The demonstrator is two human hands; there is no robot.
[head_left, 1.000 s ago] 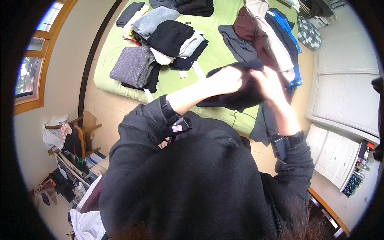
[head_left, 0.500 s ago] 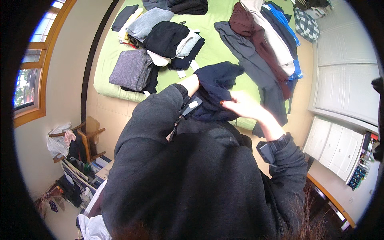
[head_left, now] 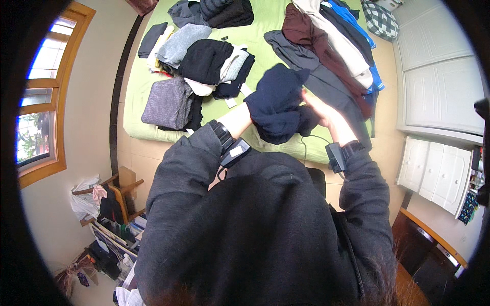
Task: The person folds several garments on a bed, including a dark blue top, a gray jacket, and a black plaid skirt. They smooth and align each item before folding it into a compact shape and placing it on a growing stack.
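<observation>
A bunched navy garment (head_left: 276, 104) is held up over the near edge of the bed, between my two hands. My left hand (head_left: 240, 120) reaches into or behind it from the left, its fingers covered by the cloth. On the other side, my right hand (head_left: 326, 112) lies against the garment's right edge, thumb side toward me, fingertips partly hidden in the folds. Left of the garment sits a folded grey knit (head_left: 167, 103), beside a folded black garment (head_left: 205, 61). Dark grey trousers (head_left: 326, 81) lie spread to the right.
The bed's green sheet (head_left: 255, 56) also carries a light grey folded garment (head_left: 184, 43), maroon (head_left: 306, 29) and cream (head_left: 352, 56) clothes, and dark clothing (head_left: 229, 14) at the far edge. White cabinets (head_left: 436, 171) stand at right; a wooden chair (head_left: 120, 196) is at left.
The navy garment has been lifted and gathered into a tighter bunch. My right hand has moved up along its right side, turning more upright. The view has shifted slightly.
</observation>
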